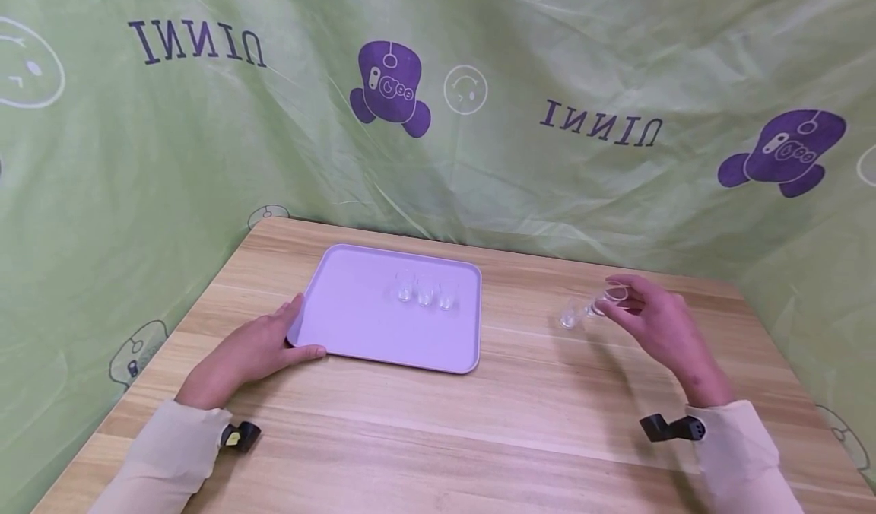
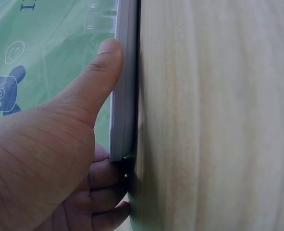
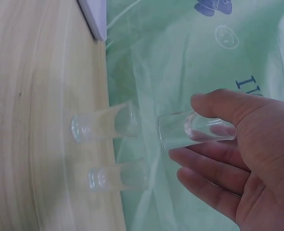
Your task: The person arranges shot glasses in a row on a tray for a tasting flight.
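Observation:
My right hand [image 1: 660, 324] holds a small clear shot glass [image 3: 197, 130] between thumb and fingers, raised above the table. Two more shot glasses stand side by side on the wood just below that hand; in the right wrist view they are the upper glass [image 3: 103, 122] and the lower glass [image 3: 117, 177]. A lilac rectangular tray [image 1: 369, 331] lies to the left, with three shot glasses [image 1: 425, 293] standing in a row on its right half. At the tray's near left corner, my left hand [image 1: 256, 350] grips the edge, its thumb along the front rim.
A light wood table [image 1: 438, 438] carries everything. Bare wood separates the tray from the glasses at the right. Behind and at both sides hangs a green printed curtain [image 1: 294, 134], close to the table's far edge.

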Tool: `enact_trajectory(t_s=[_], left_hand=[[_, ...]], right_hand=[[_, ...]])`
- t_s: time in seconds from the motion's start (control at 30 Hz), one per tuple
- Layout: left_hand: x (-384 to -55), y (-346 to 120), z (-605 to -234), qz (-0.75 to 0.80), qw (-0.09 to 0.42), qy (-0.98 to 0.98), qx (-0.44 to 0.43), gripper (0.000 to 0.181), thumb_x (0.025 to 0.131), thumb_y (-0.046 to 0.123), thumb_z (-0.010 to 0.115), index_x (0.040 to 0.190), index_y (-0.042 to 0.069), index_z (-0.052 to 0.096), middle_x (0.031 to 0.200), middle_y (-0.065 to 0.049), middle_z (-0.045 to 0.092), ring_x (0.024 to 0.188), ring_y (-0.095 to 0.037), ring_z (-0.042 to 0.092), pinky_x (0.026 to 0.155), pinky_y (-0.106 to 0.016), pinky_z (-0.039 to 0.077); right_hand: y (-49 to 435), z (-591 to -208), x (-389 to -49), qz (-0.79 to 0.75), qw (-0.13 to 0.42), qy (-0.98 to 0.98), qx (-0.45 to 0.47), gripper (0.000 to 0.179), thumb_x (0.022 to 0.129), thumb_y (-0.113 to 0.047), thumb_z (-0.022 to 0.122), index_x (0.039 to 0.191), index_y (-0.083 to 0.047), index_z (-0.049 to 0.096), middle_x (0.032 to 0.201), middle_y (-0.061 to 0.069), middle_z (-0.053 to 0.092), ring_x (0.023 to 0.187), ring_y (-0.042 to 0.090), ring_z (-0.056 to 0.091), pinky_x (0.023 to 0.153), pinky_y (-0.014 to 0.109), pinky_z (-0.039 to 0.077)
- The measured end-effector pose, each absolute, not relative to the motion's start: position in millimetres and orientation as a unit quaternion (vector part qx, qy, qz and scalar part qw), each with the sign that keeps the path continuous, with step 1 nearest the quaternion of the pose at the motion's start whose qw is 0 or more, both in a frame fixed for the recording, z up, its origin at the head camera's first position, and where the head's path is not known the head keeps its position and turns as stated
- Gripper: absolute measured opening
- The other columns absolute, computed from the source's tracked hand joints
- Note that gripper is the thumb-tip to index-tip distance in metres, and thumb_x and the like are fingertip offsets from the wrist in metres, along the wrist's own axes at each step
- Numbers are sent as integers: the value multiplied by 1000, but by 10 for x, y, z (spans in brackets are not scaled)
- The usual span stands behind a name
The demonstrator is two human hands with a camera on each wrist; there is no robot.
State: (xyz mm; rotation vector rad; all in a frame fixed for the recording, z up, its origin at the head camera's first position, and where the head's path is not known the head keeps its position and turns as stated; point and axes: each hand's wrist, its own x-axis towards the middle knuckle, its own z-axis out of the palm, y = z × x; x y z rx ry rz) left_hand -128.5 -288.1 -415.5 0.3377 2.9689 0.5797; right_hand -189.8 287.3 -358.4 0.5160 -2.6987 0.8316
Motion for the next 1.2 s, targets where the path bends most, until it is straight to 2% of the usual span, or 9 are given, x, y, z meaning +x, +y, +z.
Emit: enact_trajectory(t_s=[0.3, 0.63, 1.2], left_hand=[[-1281, -2889, -4137, 192, 50, 974, 110, 119, 89, 74, 62, 156, -16, 21, 152, -41, 32, 139, -55, 38, 111, -63, 35], [-1269, -2910, -4144, 196, 49, 973, 109, 118, 89, 73, 63, 155, -16, 22, 152, -42, 32, 139, -55, 37, 111, -63, 35], [-1278, -2868, -4145, 188, 49, 975, 111, 116, 90, 71, 64, 154, -17, 23, 150, -43, 33, 137, -56, 39, 110, -64, 37]], right_hand=[[2628, -3565, -1973, 302, 122, -923, 202, 40, 94, -23, 80, 127, -3, 68, 100, 10, 77, 87, 29, 76, 73, 12, 51], [2267, -3600, -2091, 318, 98, -917, 220, 43, 94, -27, 80, 128, -3, 67, 103, 6, 77, 87, 22, 75, 79, 41, 60], [1665, -3601, -2207, 346, 72, -902, 249, 44, 92, -23, 82, 130, -4, 67, 103, 5, 76, 87, 21, 72, 81, 41, 60]])
